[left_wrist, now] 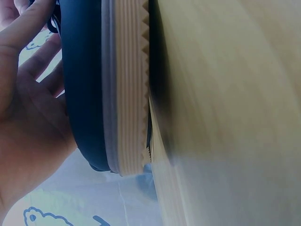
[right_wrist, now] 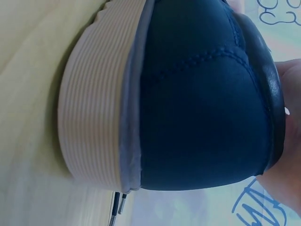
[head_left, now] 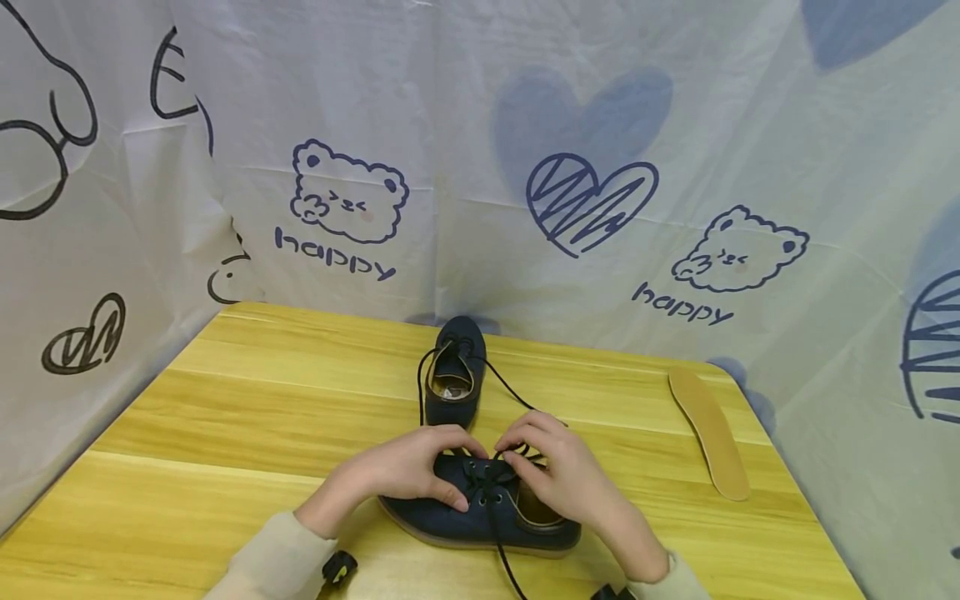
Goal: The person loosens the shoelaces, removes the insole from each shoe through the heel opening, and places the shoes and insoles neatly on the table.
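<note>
A dark navy lace-up shoe [head_left: 438,523] lies sole down on the table, toe to the left. My left hand [head_left: 405,467] holds its front part, thumb on the near side and fingers over the far side. At the far side of the eyelets, my right hand [head_left: 566,471] pinches the black shoelace between thumb and fingers. One lace end [head_left: 504,560] trails over the shoe's near side onto the table. In the left wrist view the tan ribbed sole [left_wrist: 131,84] shows beside the left palm. The heel [right_wrist: 202,122] fills the right wrist view, hiding most of the right hand.
Behind stands a matching navy shoe [head_left: 452,412], toe away, its black laces loose at both sides. A tan insole [head_left: 709,435] lies at the right of the wooden table [head_left: 247,400]. A white printed cloth [head_left: 465,217] hangs behind the table's far edge.
</note>
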Tool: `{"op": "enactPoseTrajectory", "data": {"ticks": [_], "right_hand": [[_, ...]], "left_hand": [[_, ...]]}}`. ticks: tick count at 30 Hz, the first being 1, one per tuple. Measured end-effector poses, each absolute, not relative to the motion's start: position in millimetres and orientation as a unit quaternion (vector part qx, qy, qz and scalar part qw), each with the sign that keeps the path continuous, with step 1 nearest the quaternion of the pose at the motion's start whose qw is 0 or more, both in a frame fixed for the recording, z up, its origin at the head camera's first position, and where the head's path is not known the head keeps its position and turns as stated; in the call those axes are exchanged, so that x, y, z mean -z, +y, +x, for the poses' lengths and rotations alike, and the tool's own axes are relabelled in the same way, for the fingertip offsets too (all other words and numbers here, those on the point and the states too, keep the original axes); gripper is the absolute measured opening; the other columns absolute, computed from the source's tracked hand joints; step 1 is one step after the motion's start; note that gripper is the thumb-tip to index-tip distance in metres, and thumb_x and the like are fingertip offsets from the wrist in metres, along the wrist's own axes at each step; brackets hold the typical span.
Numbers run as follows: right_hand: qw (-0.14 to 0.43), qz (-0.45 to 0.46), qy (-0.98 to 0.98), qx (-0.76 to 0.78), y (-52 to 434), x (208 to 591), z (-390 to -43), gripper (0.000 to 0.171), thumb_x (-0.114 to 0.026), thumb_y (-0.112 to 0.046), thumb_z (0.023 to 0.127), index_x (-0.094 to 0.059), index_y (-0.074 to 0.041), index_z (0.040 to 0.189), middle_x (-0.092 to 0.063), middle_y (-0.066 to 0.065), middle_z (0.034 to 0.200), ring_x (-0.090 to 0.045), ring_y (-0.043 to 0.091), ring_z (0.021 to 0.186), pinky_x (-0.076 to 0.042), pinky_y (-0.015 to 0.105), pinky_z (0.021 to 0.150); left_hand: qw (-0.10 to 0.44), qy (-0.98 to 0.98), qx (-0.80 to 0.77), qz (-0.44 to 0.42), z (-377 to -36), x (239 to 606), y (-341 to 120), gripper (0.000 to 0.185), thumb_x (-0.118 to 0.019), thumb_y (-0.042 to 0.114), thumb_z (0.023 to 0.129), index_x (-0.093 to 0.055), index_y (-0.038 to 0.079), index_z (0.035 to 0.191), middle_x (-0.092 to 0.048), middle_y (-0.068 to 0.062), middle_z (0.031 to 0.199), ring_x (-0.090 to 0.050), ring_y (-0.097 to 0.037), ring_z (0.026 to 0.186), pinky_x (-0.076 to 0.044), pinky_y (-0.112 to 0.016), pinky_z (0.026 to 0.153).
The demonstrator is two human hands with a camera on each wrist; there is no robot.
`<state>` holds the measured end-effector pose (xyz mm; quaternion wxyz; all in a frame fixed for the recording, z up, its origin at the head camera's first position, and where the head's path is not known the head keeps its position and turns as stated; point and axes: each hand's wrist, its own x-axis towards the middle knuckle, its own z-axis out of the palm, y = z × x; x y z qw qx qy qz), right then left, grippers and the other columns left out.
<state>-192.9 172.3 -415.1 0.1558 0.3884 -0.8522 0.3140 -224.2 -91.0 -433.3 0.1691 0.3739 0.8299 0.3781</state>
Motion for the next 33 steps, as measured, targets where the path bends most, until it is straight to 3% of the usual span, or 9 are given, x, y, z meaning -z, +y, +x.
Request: {"op": "enactPoseTrajectory", "data": {"ticks": [6, 14, 22, 28, 33], "right_hand": [[0.167, 0.337, -0.872, -0.313, 174.7, 414.3, -194.1, 0.014, -0.078, -0.005, 0.092, -0.075, -0.015, 0.103, -0.067, -0.008, 0.104, -0.065, 0.01, 0.097, -0.057, 0.035, 0.084], [0.167, 0.269, -0.894, -0.316, 179.3, 414.2, -196.5, 0.014, -0.077, -0.005, 0.093, -0.076, -0.016, 0.101, -0.065, -0.01, 0.094, -0.061, 0.004, 0.082, -0.058, 0.038, 0.074], [0.156, 0.246, -0.901, -0.32, 180.2, 414.4, -197.2, 0.013, -0.076, -0.005, 0.094, -0.076, -0.017, 0.1, -0.062, -0.013, 0.09, -0.054, 0.003, 0.073, -0.05, 0.025, 0.063], [0.154, 0.255, -0.897, -0.327, 180.4, 414.4, -197.1, 0.015, -0.078, -0.006, 0.093, -0.076, -0.018, 0.102, -0.065, -0.011, 0.097, -0.062, 0.01, 0.082, -0.055, 0.032, 0.068], [0.168, 0.287, -0.884, -0.329, 180.2, 414.0, -197.2, 0.023, -0.079, -0.009, 0.092, -0.076, -0.017, 0.114, -0.069, -0.006, 0.116, -0.066, 0.016, 0.108, -0.058, 0.042, 0.088]], "left_hand": [[0.169, 0.833, -0.373, 0.373, -223.5, 433.3, -91.0, 0.056, -0.089, 0.035, 0.084, -0.066, 0.024, 0.134, -0.063, 0.01, 0.134, -0.056, -0.017, 0.13, -0.045, -0.043, 0.111], [0.166, 0.832, -0.375, 0.373, -224.4, 435.0, -90.5, 0.055, -0.089, 0.035, 0.084, -0.066, 0.025, 0.134, -0.063, 0.011, 0.134, -0.056, -0.016, 0.128, -0.046, -0.043, 0.11], [0.168, 0.831, -0.377, 0.372, -224.5, 434.7, -90.3, 0.055, -0.089, 0.035, 0.085, -0.066, 0.025, 0.133, -0.063, 0.011, 0.134, -0.056, -0.017, 0.128, -0.045, -0.044, 0.11], [0.169, 0.832, -0.377, 0.371, -223.7, 434.0, -90.3, 0.055, -0.089, 0.035, 0.084, -0.066, 0.025, 0.134, -0.063, 0.01, 0.134, -0.056, -0.017, 0.129, -0.045, -0.044, 0.111], [0.17, 0.831, -0.377, 0.372, -224.2, 434.5, -90.5, 0.056, -0.089, 0.034, 0.085, -0.066, 0.025, 0.135, -0.063, 0.01, 0.135, -0.055, -0.016, 0.13, -0.045, -0.044, 0.111]]}}
